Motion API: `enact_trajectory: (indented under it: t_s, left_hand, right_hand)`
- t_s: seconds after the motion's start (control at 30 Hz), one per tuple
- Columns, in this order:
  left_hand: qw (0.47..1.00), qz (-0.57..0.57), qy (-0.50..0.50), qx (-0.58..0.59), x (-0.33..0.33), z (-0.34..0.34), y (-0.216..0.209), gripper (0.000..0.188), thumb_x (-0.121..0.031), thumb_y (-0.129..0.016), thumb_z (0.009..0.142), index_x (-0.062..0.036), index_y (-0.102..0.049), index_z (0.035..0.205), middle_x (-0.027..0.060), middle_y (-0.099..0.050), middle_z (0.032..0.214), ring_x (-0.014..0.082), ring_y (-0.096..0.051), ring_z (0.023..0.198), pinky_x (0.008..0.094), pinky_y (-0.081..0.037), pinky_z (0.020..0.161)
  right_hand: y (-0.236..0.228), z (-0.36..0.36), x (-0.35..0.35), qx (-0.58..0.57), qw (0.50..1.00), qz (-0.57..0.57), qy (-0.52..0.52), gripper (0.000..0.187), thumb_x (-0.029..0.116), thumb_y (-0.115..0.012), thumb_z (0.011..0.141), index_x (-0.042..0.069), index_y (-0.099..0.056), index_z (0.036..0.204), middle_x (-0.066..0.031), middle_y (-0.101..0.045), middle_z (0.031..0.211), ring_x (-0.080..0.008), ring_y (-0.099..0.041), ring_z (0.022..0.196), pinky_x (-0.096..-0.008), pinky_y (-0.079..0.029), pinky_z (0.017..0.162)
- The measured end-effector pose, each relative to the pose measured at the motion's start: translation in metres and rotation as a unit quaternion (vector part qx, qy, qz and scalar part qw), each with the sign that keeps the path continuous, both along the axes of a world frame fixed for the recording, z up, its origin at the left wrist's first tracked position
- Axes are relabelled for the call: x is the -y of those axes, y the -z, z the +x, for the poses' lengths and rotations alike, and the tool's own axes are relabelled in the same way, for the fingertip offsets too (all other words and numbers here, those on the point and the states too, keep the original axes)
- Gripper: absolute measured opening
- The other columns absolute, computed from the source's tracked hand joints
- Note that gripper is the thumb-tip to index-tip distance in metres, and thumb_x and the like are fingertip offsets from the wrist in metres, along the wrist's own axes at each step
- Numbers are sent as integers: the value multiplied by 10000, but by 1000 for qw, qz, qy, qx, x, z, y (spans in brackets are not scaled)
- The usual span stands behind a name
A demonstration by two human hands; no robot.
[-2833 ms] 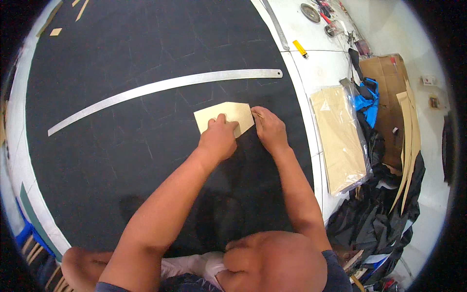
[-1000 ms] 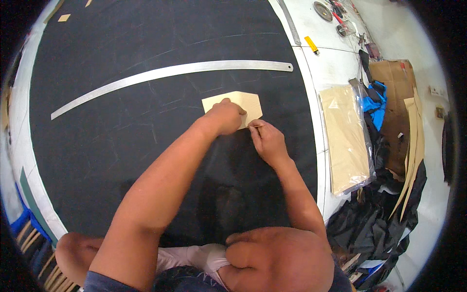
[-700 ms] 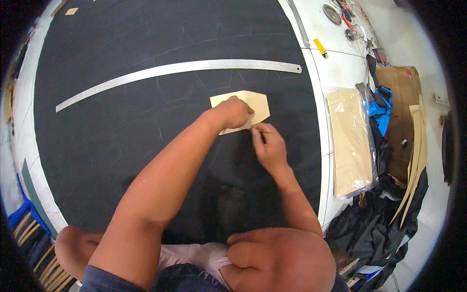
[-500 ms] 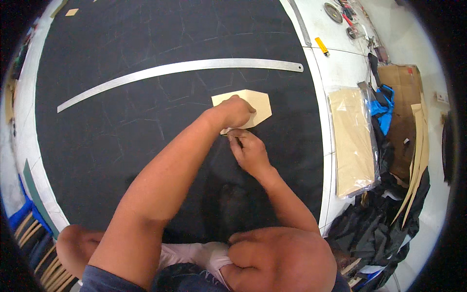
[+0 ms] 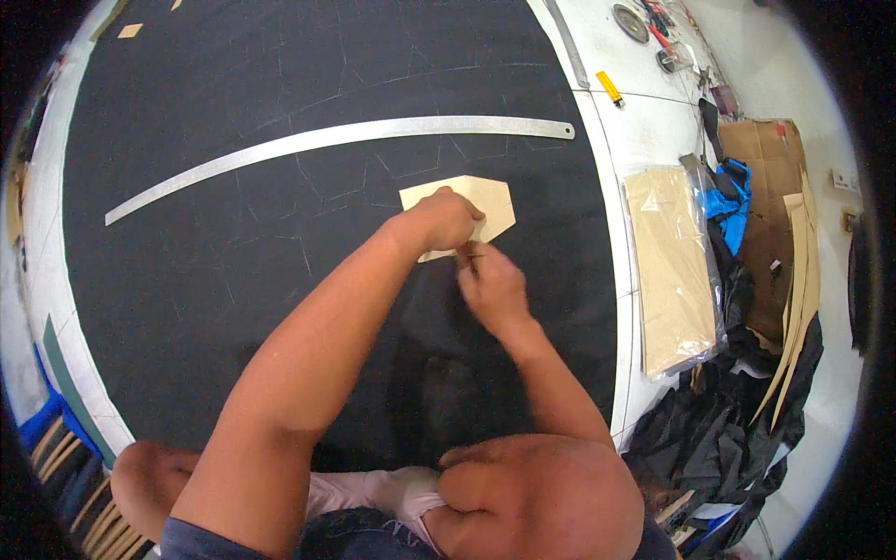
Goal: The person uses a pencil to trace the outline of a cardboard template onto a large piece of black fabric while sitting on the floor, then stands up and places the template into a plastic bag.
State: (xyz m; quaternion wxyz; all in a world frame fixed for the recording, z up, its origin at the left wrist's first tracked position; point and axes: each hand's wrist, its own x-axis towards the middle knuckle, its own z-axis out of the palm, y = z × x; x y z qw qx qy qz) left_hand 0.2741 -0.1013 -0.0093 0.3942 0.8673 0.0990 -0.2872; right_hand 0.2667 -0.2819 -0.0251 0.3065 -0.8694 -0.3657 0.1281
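Observation:
A tan paper pattern piece [image 5: 492, 201], cut with angled corners, lies on a wide black cloth [image 5: 392, 317] marked with thin pale lines. My left hand [image 5: 442, 219] reaches across it, bunched, pressing the piece down against the cloth. Just below and to the right, my right hand [image 5: 495, 285] pinches at the pattern's lower edge; whatever lies between its fingertips is too small and blurred to name. Beyond both hands a long metal ruler [image 5: 345, 135] rests on the cloth, looking curved.
On the white tiled floor to the right are a yellow lighter [image 5: 609, 89], a plastic-wrapped stack of tan paper [image 5: 674, 271] and a cardboard box [image 5: 761, 215]. Crumpled black fabric [image 5: 709, 429] lies nearer me. A small tan scrap [image 5: 130, 31] sits far left on the cloth.
My right hand has shifted right along the pattern's lower edge, its fingertips now higher. The left hand stays on the pattern. The whole view has shifted slightly.

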Motion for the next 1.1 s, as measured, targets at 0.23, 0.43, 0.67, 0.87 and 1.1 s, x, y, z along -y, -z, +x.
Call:
enact_trajectory:
  t_s: [0.23, 0.43, 0.67, 0.87, 1.1]
  left_hand:
    - [999, -26, -28, 23, -4, -4, -2, 533, -33, -446, 845, -174, -722, 1279, 301, -610, 1258, 436, -635, 1112, 440, -488, 1025]
    - [999, -32, -36, 6, -3, -3, -10, 546, -25, -450, 827, -171, -724, 1275, 304, -614, 1265, 438, -648, 1092, 436, -504, 1005]
    - [997, -21, -14, 70, -5, -3, 10, 554, -28, -450, 787, -119, -724, 1260, 291, -702, 1121, 401, -710, 963, 420, -542, 931]
    - [989, -137, -58, 26, -27, -12, 10, 445, -98, -532, 862, -94, -715, 1267, 188, -692, 1244, 293, -685, 1060, 354, -553, 916]
    - [909, -136, -394, 12, -108, -75, -22, 384, -128, -532, 939, -36, -669, 1286, 121, -693, 1220, 261, -650, 1090, 363, -522, 929]
  right_hand:
    - [0, 25, 19, 20, 999, 12, 38, 154, 158, -577, 982, 33, -613, 1065, -173, -696, 1009, -383, -684, 903, -464, -559, 771]
    - [1, 17, 16, 16, 999, 17, 47, 154, 163, -587, 969, 50, -631, 1064, -177, -696, 1003, -390, -680, 894, -465, -560, 759]
    - [-3, -14, -5, -15, 996, 59, -65, 138, 117, -632, 949, 43, -679, 1055, -158, -720, 992, -360, -692, 888, -430, -541, 780]
    - [-2, 4, 16, 35, 998, 50, -16, 195, 153, -593, 978, 68, -667, 1137, -149, -678, 1213, -366, -610, 1162, -499, -441, 1002]
    - [32, 102, 47, 259, 961, -84, 45, 359, 244, -587, 973, 94, -623, 1296, -147, -589, 1401, -384, -475, 1344, -590, -323, 1140]
